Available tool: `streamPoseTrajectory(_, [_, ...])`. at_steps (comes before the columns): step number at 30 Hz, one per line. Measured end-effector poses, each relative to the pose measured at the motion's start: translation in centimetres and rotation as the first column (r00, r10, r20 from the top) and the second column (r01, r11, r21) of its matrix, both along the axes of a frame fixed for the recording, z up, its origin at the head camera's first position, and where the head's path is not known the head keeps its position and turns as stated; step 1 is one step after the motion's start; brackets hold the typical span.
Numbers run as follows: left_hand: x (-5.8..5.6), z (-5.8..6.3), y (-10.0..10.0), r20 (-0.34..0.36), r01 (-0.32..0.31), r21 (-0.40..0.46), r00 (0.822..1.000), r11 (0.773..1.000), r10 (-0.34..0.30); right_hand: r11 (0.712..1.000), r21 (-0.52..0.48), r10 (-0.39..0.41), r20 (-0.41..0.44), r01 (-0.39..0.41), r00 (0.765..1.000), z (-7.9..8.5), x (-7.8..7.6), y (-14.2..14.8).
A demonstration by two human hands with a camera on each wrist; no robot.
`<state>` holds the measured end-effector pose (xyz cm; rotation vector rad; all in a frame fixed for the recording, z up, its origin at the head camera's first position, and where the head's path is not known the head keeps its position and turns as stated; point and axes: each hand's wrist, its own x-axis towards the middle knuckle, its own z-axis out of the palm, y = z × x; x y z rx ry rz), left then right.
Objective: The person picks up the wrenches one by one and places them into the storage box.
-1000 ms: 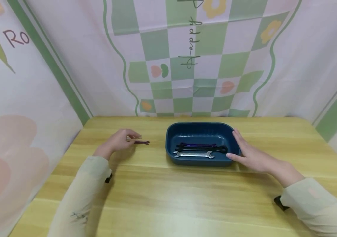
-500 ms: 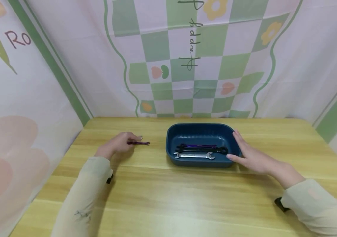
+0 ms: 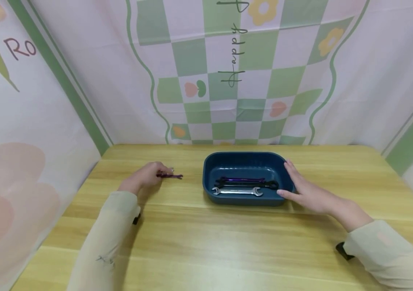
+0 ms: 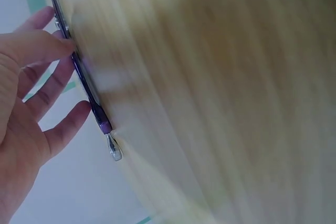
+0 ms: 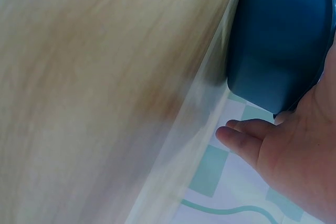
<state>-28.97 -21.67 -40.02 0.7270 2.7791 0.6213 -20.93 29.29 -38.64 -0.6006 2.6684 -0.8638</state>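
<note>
My left hand (image 3: 149, 174) is low over the left part of the table, pinching a slim purple wrench (image 3: 172, 176). Its open jaw points right, toward the box. In the left wrist view the thumb presses the purple wrench (image 4: 84, 77) against the fingers, and a silver end (image 4: 114, 148) sticks out past it. Spread along the right end of a dark blue box (image 3: 240, 200), my right hand (image 3: 311, 194) has its thumb at the near rim and fingertips at the far one. The right wrist view has its fingers extended beside the blue box (image 5: 281, 40).
Inside the box lie a silver open-ended wrench (image 3: 237, 190), a black wrench (image 3: 271, 184) and another purple wrench (image 3: 242, 179), roughly parallel. The wooden table (image 3: 210, 242) meets a patterned cloth (image 3: 235, 109) behind the box, with more cloth along the left.
A second slim wrench seen above the purple one a second ago is now hidden in the head view. The left hand has dipped slightly; the right hand and box stay put.
</note>
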Motion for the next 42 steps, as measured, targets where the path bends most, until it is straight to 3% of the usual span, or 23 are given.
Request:
streamPoseTrajectory(17, [-0.43, -0.42, 0.16, 0.040, -0.029, -0.008, 0.999, 1.000, 0.029, 1.000, 0.003, -0.005, 0.000, 0.005, 1.000, -0.07, 0.06, -0.12])
streamPoseTrajectory(42, [-0.64, 0.02, -0.06, -0.001, 0.057, -0.037, 0.998, 0.998, -0.057, 1.000, 0.006, -0.016, 0.021, 0.016, 1.000, 0.01, 0.13, -0.13])
